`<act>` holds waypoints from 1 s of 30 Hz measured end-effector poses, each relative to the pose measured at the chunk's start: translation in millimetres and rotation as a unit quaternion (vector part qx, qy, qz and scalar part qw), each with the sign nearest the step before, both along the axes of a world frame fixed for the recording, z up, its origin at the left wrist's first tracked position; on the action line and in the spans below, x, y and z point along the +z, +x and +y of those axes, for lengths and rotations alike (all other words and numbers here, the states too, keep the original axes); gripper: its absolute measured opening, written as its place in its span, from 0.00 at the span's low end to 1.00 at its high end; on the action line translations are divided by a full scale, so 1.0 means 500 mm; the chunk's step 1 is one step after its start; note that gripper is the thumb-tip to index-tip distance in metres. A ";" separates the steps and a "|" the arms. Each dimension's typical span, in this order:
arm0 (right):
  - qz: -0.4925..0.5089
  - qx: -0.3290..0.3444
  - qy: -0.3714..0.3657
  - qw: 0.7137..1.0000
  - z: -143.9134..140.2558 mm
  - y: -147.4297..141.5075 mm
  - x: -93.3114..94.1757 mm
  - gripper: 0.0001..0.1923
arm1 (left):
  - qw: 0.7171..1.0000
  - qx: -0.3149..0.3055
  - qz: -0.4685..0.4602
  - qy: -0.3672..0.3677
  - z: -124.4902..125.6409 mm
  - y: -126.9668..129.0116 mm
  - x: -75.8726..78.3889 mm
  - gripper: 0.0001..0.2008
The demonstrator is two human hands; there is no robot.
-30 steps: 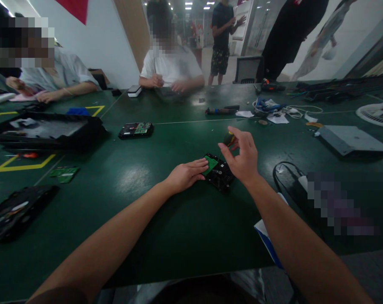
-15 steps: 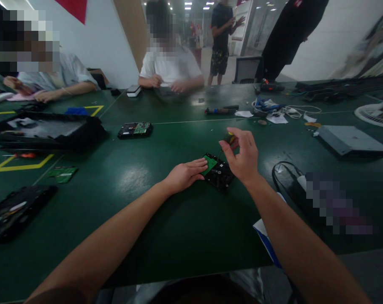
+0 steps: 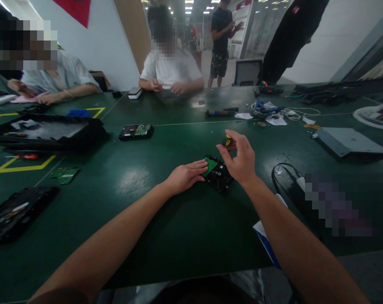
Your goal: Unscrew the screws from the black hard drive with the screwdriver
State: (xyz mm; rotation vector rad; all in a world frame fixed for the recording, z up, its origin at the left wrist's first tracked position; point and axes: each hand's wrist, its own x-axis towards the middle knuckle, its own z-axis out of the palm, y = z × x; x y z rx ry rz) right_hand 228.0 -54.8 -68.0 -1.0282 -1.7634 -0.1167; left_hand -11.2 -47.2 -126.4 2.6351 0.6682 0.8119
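Note:
A black hard drive point(image 3: 221, 177) with a green circuit board point(image 3: 210, 165) lies on the green table in front of me. My left hand point(image 3: 188, 175) rests against its left side, fingers stretched flat over the board's edge and thumb along the near side. Above the drive's right part, my right hand point(image 3: 240, 158) pinches a screwdriver point(image 3: 227, 140) with a yellow and dark handle. Its thin shaft slants down towards the edge of the board; the tip is too small to make out clearly.
Another hard drive point(image 3: 136, 131) sits further back. Leftward are a loose green circuit board point(image 3: 65, 175), a black casing point(image 3: 18, 211) and a large black tray point(image 3: 52, 128). A grey metal box point(image 3: 351, 141) and cables point(image 3: 288, 166) lie right. A co-worker in white point(image 3: 172, 69) sits opposite.
My right hand has shifted slightly left, and its fingers have turned a little on the screwdriver handle, showing more yellow. My left hand and the hard drive stay in place.

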 end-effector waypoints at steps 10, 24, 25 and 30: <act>0.007 0.001 -0.033 0.999 0.007 0.002 -0.009 0.27 | 1.000 0.000 -0.011 0.001 0.000 0.000 -0.001 0.23; 0.030 0.020 -0.038 0.999 0.008 0.000 -0.013 0.27 | 1.000 -0.001 -0.005 -0.003 0.002 -0.001 -0.002 0.23; 0.032 0.018 -0.031 0.999 0.008 0.000 -0.014 0.27 | 1.000 0.000 -0.003 -0.003 0.002 -0.001 -0.002 0.23; 0.028 -0.025 -0.006 0.999 0.009 0.004 -0.011 0.25 | 1.000 -0.002 -0.008 0.000 0.001 -0.001 -0.002 0.23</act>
